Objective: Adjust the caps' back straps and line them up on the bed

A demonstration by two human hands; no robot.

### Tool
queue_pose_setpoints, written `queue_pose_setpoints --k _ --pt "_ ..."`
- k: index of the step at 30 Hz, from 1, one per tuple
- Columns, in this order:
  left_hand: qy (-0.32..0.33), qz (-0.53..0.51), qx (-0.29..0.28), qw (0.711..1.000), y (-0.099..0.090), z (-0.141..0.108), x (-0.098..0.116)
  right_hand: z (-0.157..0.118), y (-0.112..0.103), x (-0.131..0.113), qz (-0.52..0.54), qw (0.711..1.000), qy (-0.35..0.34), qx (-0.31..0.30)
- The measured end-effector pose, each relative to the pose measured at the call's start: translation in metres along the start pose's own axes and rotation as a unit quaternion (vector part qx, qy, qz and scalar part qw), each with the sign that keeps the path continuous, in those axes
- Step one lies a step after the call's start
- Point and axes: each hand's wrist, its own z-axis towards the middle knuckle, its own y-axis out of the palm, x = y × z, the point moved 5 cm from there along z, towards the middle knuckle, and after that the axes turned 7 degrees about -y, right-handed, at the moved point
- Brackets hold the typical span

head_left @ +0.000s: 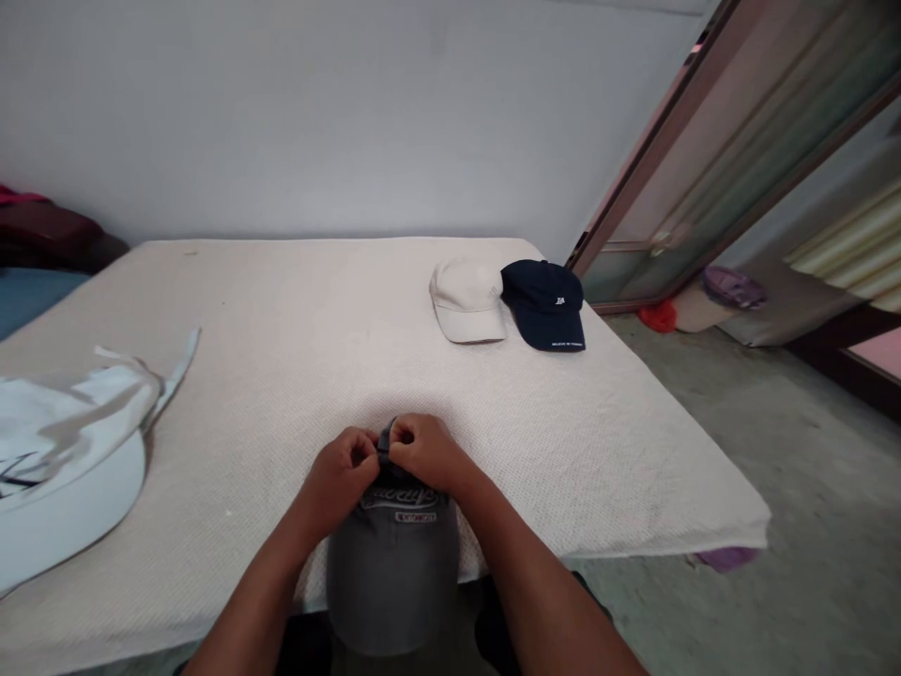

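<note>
Gray cap [394, 582]: lying at six o'clock on the white cover [296, 319], its brim pointing at the person and jutting past the edge, seemingly keeping the strap [385, 439] within reach.
Left hand [342, 474]: pinching the strap, thumb against forefinger, apparently steadying it.
Right hand [426, 451]: pinching close beside, seemingly keeping it taut.
Beige cap [468, 300], navy cap [545, 305]: sitting side by side, one o'clock from the gray cap.
White hat [70, 469]: resting at nine o'clock.
</note>
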Motion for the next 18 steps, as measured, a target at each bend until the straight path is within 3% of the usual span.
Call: queue_pose_setpoints --k 9,18 --pt "-0.019 -0.037 0.010 0.999 -0.002 0.003 -0.003 -0.002 -0.005 0.004 0.071 0.996 -0.029 0.036" --pt "-0.005 -0.014 0.016 1.000 -0.001 0.004 -0.002 -0.006 -0.006 -0.008 0.009 0.997 -0.075 -0.016"
